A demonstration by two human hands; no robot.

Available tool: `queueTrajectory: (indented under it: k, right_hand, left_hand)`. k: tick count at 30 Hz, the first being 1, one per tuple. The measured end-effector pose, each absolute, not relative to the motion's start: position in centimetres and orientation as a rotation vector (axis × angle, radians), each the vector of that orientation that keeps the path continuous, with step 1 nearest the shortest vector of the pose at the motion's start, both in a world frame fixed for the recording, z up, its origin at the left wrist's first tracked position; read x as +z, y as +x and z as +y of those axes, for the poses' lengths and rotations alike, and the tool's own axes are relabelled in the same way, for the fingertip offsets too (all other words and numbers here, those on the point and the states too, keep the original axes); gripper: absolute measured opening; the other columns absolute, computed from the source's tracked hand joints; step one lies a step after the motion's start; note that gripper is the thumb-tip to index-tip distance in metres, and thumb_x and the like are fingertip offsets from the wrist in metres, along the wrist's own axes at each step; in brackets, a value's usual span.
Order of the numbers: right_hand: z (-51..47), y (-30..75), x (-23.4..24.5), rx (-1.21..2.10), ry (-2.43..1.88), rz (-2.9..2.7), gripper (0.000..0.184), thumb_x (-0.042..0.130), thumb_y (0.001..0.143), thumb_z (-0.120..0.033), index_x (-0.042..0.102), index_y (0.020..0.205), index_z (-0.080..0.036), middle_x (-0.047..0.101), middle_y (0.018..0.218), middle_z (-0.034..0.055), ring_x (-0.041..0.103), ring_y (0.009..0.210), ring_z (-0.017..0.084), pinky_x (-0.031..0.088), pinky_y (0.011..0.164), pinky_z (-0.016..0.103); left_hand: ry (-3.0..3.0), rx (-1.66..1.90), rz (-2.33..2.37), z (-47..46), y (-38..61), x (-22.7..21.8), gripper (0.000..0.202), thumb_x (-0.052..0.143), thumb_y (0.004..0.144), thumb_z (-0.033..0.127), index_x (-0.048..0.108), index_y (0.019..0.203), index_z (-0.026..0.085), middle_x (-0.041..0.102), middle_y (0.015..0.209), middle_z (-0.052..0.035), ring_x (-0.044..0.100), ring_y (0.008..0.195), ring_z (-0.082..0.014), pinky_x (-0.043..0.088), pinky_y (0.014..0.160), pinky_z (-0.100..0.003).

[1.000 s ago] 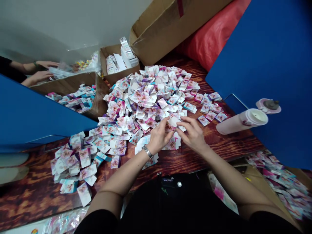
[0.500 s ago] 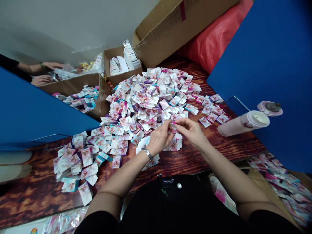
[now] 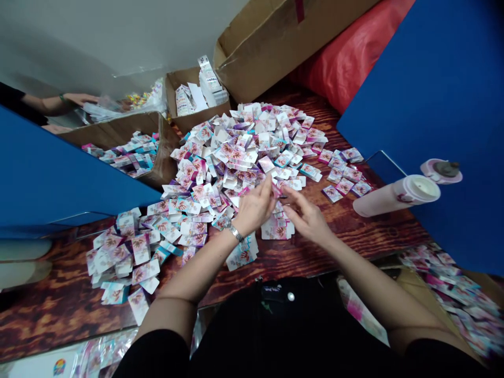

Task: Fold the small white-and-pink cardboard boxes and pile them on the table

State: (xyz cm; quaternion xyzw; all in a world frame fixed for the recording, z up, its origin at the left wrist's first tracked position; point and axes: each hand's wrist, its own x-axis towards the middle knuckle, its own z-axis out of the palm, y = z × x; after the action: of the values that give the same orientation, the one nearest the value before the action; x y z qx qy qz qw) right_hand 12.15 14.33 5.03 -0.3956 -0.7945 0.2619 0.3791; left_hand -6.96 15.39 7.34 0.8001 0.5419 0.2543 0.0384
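A big heap of small pink, white and teal printed cards (image 3: 244, 152) covers the middle of the dark wooden table (image 3: 354, 231). My left hand (image 3: 254, 209), with a metal watch on the wrist, is closed in a pinch on one small card at the near edge of the heap. My right hand (image 3: 309, 218) meets it from the right, fingers curled, fingertips touching the same card. Under both hands lies a short stack of cards (image 3: 275, 230). A smaller spread of cards (image 3: 129, 254) lies to the left.
A pink bottle (image 3: 394, 197) lies on its side at right, its lid (image 3: 441, 170) beside it. Blue dividers (image 3: 429, 105) flank the table. Cardboard boxes (image 3: 129, 152) with cards stand at the back left. Another person's hands (image 3: 76, 100) work at far left.
Both hands stayed together at the heap's near edge, drifting slightly up and left. My right hand's fingers lowered from the raised pinch seen half a second ago.
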Motion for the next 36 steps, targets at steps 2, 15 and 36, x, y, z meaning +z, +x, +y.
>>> queueTrajectory:
  k: [2,15,36]
  right_hand:
    - [14.9,13.4,4.1,0.676,-1.07,-2.058,0.037,0.054,0.095,-0.031,0.052,0.13,-0.02,0.063,0.115,0.0081,0.064,0.093,0.019,0.053,0.081,0.032]
    - [13.2,14.8,-0.7,0.138,-1.261,-2.843,0.039,0.072,0.082,-0.042,0.062,0.112,-0.02,0.057,0.11,0.0098,0.053,0.099,0.026,0.044,0.073,0.033]
    - [12.2,14.9,-1.8,-0.025,-1.115,-2.561,0.022,0.053,0.096,-0.035,0.066,0.1,-0.018,0.064,0.1,0.0085,0.051,0.091,0.022,0.036,0.079,0.034]
  left_hand:
    - [2.417,1.05,1.731,17.2,-7.9,9.6,0.084,0.053,0.093,0.04,0.0,0.153,0.015,0.039,0.146,-0.0219,0.047,0.131,-0.029,0.046,0.103,-0.041]
    - [2.511,0.762,1.39,13.1,-7.0,3.3,0.049,0.046,0.097,0.039,0.041,0.14,0.015,0.049,0.14,-0.0164,0.04,0.136,-0.0279,0.038,0.111,-0.047]
    - [2.612,0.228,1.419,9.5,-7.0,0.0,0.045,0.052,0.095,0.033,0.051,0.134,0.011,0.05,0.141,-0.0171,0.038,0.137,-0.0346,0.033,0.11,-0.056]
